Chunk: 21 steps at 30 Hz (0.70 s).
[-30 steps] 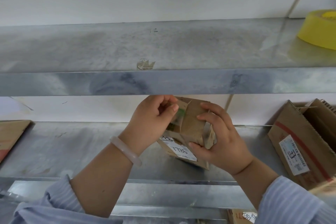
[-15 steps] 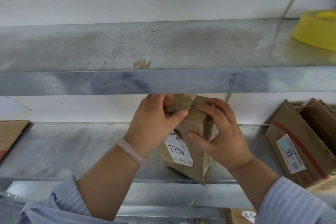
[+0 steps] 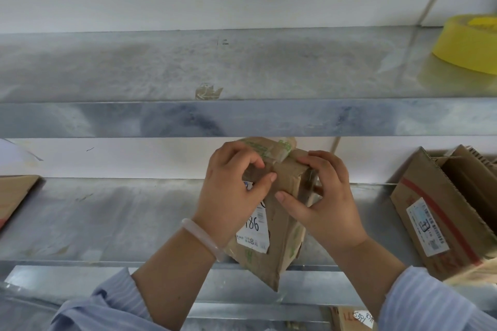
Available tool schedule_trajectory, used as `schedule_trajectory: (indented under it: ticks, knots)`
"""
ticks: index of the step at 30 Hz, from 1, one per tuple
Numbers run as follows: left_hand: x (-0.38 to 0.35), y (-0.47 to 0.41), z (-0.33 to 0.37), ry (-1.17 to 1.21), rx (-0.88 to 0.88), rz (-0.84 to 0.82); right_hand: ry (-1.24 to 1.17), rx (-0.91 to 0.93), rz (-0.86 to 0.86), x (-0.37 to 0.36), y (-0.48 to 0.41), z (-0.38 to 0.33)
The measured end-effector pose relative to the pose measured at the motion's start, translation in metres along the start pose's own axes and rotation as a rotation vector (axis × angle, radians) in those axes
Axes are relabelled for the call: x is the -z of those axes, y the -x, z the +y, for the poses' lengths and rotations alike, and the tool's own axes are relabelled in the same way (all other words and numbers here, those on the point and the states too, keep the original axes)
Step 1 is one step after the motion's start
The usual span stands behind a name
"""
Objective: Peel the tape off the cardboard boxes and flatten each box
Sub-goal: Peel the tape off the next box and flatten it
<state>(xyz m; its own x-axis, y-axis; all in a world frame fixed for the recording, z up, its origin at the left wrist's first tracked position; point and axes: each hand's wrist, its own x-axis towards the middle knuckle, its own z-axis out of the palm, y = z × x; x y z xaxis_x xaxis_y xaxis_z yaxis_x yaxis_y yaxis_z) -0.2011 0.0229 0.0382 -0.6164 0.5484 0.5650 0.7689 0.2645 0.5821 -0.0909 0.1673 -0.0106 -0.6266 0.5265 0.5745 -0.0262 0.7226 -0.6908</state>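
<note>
The small brown cardboard box [image 3: 271, 223] with a white label stands on end above the front edge of the lower grey metal shelf [image 3: 113, 220], so its taped top faces the person. The left hand [image 3: 231, 191] pinches the clear, green-printed tape [image 3: 271, 150] at the top; the right hand [image 3: 325, 201] curls around the box's corner, steadying it for the pull.

box [image 3: 282, 236] tipped upright onto its end, label [image 3: 254, 231] now facing cam

Upper metal shelf [image 3: 269, 67], yellow tape roll [image 3: 468, 43] at right, lower shelf [image 3: 121, 217], opened box [image 3: 441, 212] right, flat cardboard [image 3: 13, 196] left
</note>
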Motion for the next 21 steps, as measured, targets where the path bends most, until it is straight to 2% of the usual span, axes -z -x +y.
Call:
schedule_trajectory:
  ticks: [7,10,13,17,21]
  knots:
    - [-0.001,-0.003,-0.001,-0.085,-0.053,0.001,0.009,0.044,0.008,0.001,0.001,-0.002]
    - [0.006,-0.008,0.000,-0.027,0.010,-0.010,0.036,0.063,0.015,0.002,0.003,-0.004]
    - [0.013,-0.013,0.003,-0.030,0.111,-0.109,0.076,0.107,0.018,0.002,0.003,-0.007]
    - [0.016,-0.019,0.001,-0.069,0.153,-0.253,0.184,0.230,0.052,0.000,-0.001,-0.007]
    - [0.017,-0.020,-0.002,-0.075,0.136,-0.235,0.240,0.320,0.074,-0.004,0.001,0.000]
